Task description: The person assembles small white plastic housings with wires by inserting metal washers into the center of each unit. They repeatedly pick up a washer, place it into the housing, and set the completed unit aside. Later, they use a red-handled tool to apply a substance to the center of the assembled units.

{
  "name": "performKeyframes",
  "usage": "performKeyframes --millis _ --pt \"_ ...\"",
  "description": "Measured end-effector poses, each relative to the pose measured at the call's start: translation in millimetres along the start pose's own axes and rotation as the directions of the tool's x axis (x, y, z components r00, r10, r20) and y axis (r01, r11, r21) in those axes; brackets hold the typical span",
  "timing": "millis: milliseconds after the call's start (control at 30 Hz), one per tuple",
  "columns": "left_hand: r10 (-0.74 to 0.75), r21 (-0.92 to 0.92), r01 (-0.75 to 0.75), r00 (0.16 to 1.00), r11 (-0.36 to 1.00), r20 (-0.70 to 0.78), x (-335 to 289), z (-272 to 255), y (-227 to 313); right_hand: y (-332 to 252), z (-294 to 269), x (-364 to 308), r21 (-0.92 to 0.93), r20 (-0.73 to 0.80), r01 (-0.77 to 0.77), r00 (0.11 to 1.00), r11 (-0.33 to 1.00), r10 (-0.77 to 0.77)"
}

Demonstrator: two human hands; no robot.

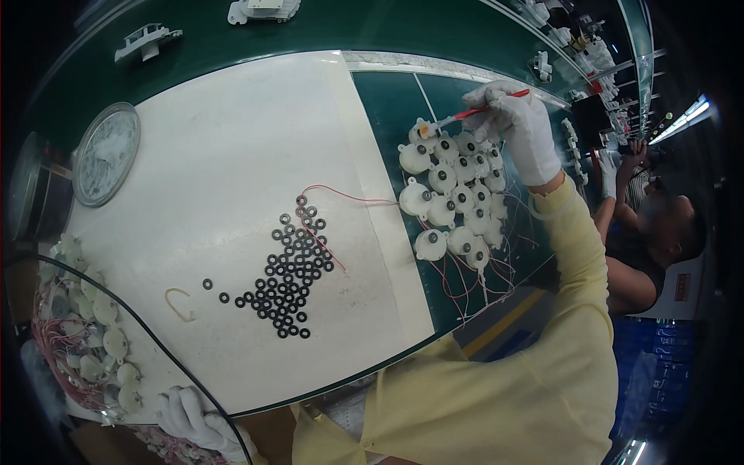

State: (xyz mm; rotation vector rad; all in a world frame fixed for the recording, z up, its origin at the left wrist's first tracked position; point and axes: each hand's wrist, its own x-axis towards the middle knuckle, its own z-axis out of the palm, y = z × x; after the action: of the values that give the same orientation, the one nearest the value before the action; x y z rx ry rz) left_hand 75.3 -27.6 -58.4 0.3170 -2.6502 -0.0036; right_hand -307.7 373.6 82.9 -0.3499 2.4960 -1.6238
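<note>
Head view, looking down on a green counter [387, 31] partly covered by a large white sheet [232, 155]. The right hand [519, 124], in a white glove with a pale yellow sleeve, is closed around a thin red brush [484, 110] held like a pen; the brush tip touches the top of a small white round motor [422, 130] at the far end of a cluster. That cluster of white round motors [461, 201] lies on the bare green surface just beside the sheet's right edge, packed in rows, with thin red and white wires [473, 283] trailing toward the near edge of the counter. The left hand [194, 422], also gloved in white, rests at the near left corner of the counter with fingers curled; what it grips, if anything, cannot be told. Beside it along the left edge lies another pile of white motors with red wires [93, 333]. A scatter of small black rings [291, 271] sits mid-sheet, a tan rubber band [180, 304] left of them. A round grey dish [106, 153] stands at the sheet's far left. Another person [659, 232] works beyond the right edge
</note>
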Motion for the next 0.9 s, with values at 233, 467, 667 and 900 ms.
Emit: performKeyframes --millis 233,467,667,900 --pt "0.025 0.021 -0.025 1.000 0.999 -0.004 -4 6 -10 4 2 0 0.012 -0.029 0.009 1.000 1.000 -0.008" --pt "-0.011 -0.013 0.010 1.000 1.000 -0.024 0 4 -3 4 2 -1 -0.011 0.004 0.004 1.000 1.000 -0.004" --pt "-0.011 0.000 0.011 0.999 1.000 -0.038 -8 10 -13 7 3 -6 0.027 -0.055 0.018 0.998 0.999 -0.017" --pt "-0.003 -0.002 0.003 0.996 1.000 -0.087 -8 14 -14 12 -20 -9 0.024 -0.039 0.048 0.998 0.999 -0.047"
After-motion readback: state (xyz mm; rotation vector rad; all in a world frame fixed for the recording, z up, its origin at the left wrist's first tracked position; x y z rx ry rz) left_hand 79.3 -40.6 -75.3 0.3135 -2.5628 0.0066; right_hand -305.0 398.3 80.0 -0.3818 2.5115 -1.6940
